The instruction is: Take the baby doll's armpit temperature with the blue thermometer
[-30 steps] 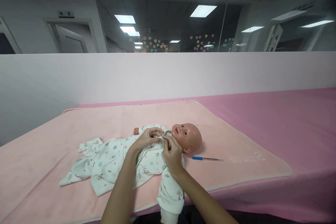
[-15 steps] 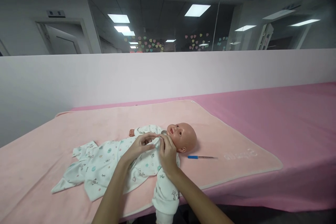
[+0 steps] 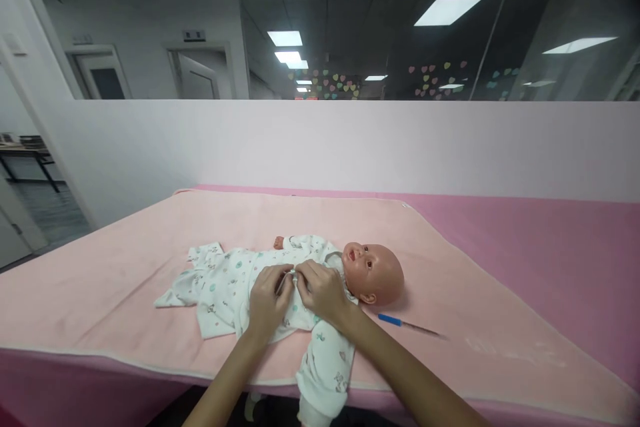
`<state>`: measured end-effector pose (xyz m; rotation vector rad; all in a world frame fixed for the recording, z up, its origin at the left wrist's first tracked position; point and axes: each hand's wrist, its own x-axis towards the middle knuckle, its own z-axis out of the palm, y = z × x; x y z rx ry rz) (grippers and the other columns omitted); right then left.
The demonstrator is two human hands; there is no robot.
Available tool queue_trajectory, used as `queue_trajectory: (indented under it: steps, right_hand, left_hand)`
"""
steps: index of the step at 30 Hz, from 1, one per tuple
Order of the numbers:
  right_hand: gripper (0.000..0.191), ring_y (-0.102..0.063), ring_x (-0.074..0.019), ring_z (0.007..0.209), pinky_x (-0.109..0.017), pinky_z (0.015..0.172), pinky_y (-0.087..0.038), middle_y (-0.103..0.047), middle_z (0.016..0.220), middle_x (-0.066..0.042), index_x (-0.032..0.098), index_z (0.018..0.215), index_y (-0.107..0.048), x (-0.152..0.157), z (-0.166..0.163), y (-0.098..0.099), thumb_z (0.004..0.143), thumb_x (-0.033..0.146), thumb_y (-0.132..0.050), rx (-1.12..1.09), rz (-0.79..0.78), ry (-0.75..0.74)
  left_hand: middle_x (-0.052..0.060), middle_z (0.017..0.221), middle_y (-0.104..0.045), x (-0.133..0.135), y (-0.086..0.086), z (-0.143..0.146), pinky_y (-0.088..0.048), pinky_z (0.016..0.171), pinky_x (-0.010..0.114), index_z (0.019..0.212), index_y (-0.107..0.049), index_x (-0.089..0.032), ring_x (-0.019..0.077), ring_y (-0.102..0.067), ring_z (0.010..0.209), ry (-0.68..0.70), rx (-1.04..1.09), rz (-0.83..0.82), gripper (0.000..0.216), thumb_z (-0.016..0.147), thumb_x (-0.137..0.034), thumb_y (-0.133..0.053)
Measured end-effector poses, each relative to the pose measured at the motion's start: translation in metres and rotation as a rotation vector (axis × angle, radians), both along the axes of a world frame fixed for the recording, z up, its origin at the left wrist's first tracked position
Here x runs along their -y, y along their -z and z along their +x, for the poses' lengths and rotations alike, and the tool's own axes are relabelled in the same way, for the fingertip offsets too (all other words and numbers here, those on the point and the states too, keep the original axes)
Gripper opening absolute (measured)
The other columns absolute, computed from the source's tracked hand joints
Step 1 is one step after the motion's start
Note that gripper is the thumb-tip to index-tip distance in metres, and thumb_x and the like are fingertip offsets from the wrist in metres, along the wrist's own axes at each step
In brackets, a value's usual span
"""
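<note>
Both sides are needing equal gentleness

The doll (image 3: 375, 273) is lying face up on the peach blanket (image 3: 150, 260), its head toward the right of the view, and it is wearing the patterned garment (image 3: 225, 283). Over its front, the left hand (image 3: 269, 299) and the right hand (image 3: 321, 288) are meeting almost fingertip to fingertip. Each grip is closing in a pinch, and both seem to be holding a small white piece (image 3: 293, 272) of the garment; whether it is a tie or another fastener, I am not able to tell, as it is too small.

In my judgement, the person is doing best by pinching only the cloth and resting lightly on the doll's body. Even tension from both sides is helping the front to lie flat, while one stronger pull is risking a twisted fold. The near sleeve (image 3: 326, 363) is hanging over the blanket's near edge, so its weight may be dragging the cloth sideways. The blue-handled tool (image 3: 390, 319) is lying beside the head, apart from both hands.
</note>
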<state>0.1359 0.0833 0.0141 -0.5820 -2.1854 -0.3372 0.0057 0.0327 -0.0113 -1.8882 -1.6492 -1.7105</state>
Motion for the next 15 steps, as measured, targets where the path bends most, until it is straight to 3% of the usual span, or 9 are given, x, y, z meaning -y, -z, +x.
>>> queue_trajectory:
  steps: [8,11,15]
  right_hand:
    - [0.007,-0.045,-0.0125,0.057,-0.025,0.047,-0.024,-0.050,0.070,-0.002,0.019,0.071,-0.048,0.0006,-0.0031,0.0050,0.071,0.014,-0.043,-0.021,-0.017,0.081]
    - [0.010,-0.043,-0.0125,0.056,-0.025,0.047,-0.024,-0.048,0.068,-0.002,0.019,0.070,-0.047,0.0010,-0.0020,0.0031,0.075,0.013,-0.041,-0.015,-0.002,0.070]
    - [0.015,-0.045,-0.0123,0.058,-0.024,0.048,-0.029,-0.052,0.073,-0.004,0.017,0.078,-0.049,0.0007,0.0018,0.0023,0.084,0.016,-0.036,0.010,0.023,-0.053]
  left_hand:
    - [0.003,0.086,-0.063,-0.0008,0.0034,0.0014,-0.044,0.074,0.031,0.092,-0.060,-0.020,0.0166,-0.055,0.082,-0.040,-0.062,0.017,0.021,0.084,-0.021,-0.041]
    - [0.003,0.088,-0.063,0.0016,0.0024,0.0025,-0.043,0.076,0.032,0.096,-0.061,-0.021,0.0171,-0.054,0.084,-0.035,-0.050,0.008,0.027,0.083,-0.018,-0.038]
    - [0.003,0.091,-0.063,0.0050,0.0021,0.0031,-0.042,0.078,0.032,0.100,-0.061,-0.021,0.0171,-0.053,0.086,0.014,-0.051,0.008,0.029,0.084,-0.018,-0.037]
